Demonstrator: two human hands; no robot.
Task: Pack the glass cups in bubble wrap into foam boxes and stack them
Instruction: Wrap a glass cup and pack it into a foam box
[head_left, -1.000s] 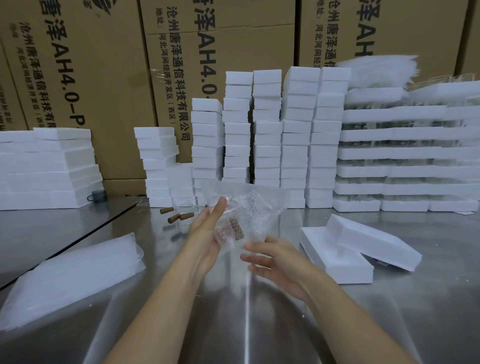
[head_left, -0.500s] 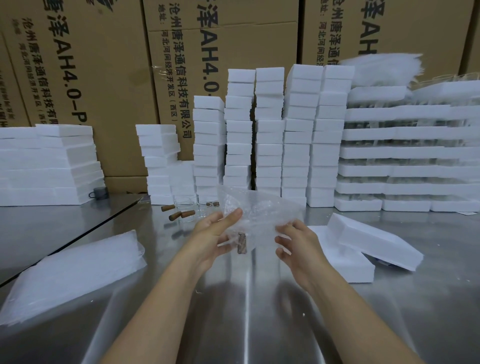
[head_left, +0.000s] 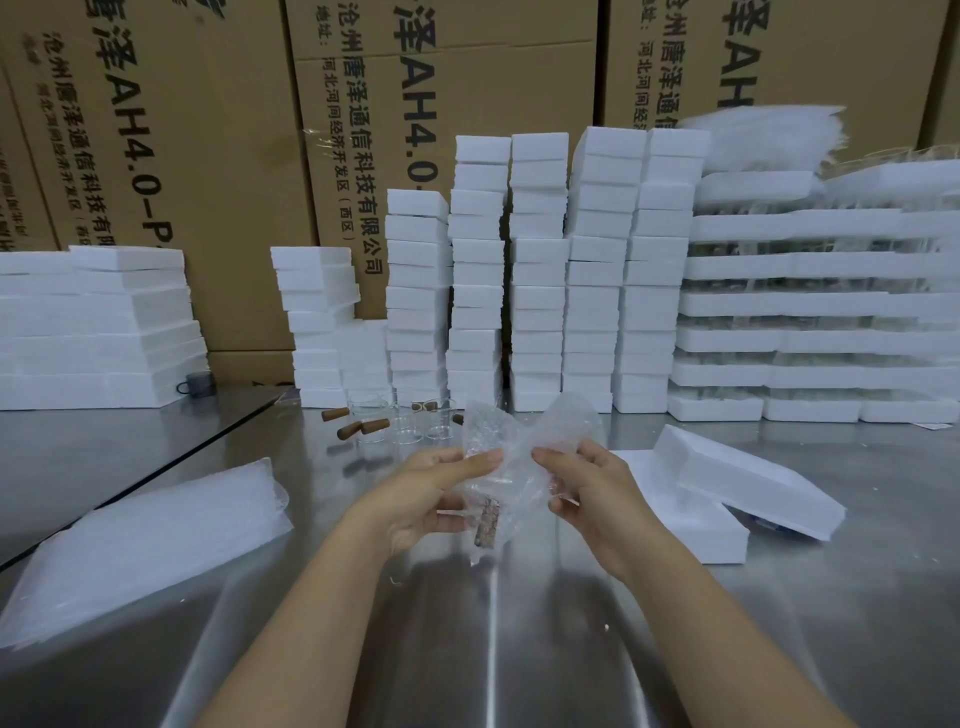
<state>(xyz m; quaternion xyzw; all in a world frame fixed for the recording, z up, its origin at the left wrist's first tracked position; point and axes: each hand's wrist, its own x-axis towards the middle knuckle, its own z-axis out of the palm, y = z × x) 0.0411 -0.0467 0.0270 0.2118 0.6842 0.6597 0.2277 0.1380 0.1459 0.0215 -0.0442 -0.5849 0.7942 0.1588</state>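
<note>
Right of the heap of spare sheets (head_left: 140, 545), the left hand (head_left: 431, 493) pinches one side of the bubble wrap (head_left: 524, 447), a glass cup (head_left: 487, 525) with a brown handle hanging low inside it above the table (head_left: 519, 649), and the right hand (head_left: 592, 493) pinches the other side. The wrap looks loose, so the cup could slip out below and crack on the steel. The open foam box (head_left: 691, 530) lies just right, its lid (head_left: 748, 483) leaning on it, the way there free; bare cups (head_left: 405, 423) stand close behind.
</note>
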